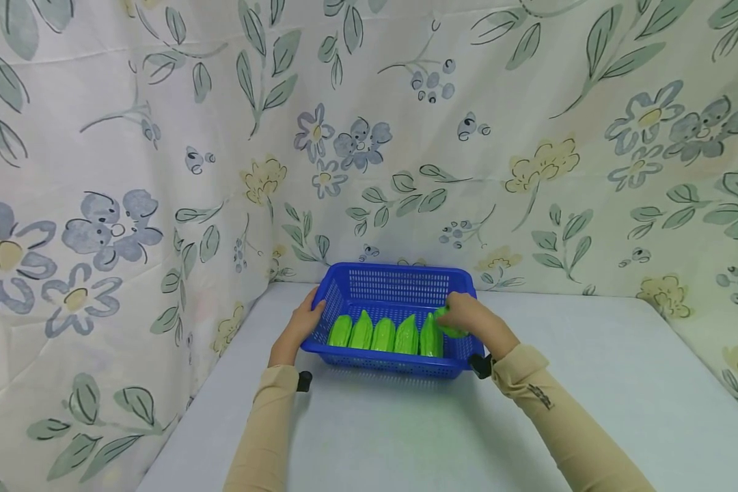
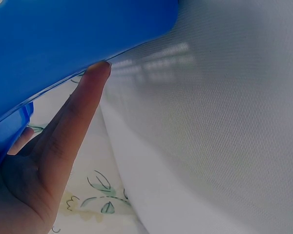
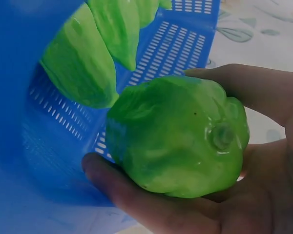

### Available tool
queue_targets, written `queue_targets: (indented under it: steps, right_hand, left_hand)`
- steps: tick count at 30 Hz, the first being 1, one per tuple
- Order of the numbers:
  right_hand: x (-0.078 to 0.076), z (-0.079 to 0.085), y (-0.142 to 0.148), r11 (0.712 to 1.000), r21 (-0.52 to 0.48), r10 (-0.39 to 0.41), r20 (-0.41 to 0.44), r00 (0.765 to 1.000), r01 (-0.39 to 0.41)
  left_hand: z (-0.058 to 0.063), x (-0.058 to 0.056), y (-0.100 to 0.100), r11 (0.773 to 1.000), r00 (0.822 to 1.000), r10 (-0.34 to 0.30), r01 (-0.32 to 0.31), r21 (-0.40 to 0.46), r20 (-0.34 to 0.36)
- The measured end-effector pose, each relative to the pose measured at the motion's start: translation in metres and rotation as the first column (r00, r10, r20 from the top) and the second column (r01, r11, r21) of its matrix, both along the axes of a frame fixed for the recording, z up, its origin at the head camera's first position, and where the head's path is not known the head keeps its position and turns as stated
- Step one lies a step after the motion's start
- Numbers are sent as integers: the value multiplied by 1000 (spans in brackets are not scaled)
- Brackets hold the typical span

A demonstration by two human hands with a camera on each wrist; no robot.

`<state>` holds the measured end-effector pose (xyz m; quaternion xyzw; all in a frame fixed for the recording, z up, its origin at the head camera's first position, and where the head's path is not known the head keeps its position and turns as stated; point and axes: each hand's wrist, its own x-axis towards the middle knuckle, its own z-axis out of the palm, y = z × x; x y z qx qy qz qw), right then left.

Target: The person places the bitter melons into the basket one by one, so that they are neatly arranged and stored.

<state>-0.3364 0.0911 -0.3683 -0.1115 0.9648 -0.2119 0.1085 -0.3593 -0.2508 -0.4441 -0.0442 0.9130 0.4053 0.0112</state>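
A blue plastic basket (image 1: 400, 273) with slotted walls stands on the table. Inside it, several bright green ridged bitter melons (image 1: 383, 335) lie side by side in a row, some with pointed tips showing. My left hand (image 1: 300, 326) holds the basket's left end at the rim; in the left wrist view a straight digit presses along the blue wall. Over the basket's right end, my right hand (image 1: 475, 320) grips another bitter melon (image 3: 178, 139) between thumb and fingers, its stubby stem end toward the wrist camera. That melon is beside the row's rightmost one.
The white table (image 1: 369, 430) extends in front of the basket and to both sides. A floral cloth (image 1: 406, 137) hangs behind the basket and along the left. Basket walls rise around the melons.
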Motion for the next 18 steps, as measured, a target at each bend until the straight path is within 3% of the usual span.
queue_targets:
  steps: [11,18]
  right_hand:
    - [4,4,-1,999,38,-6,0,1000,6]
    - [10,5,-1,1000,10,-1,7,1000,1]
  left_hand:
    - [1,0,1,1000,1000,0,0,-8,3]
    - [-1,-1,-1,1000,1000,-3,3,-12,4]
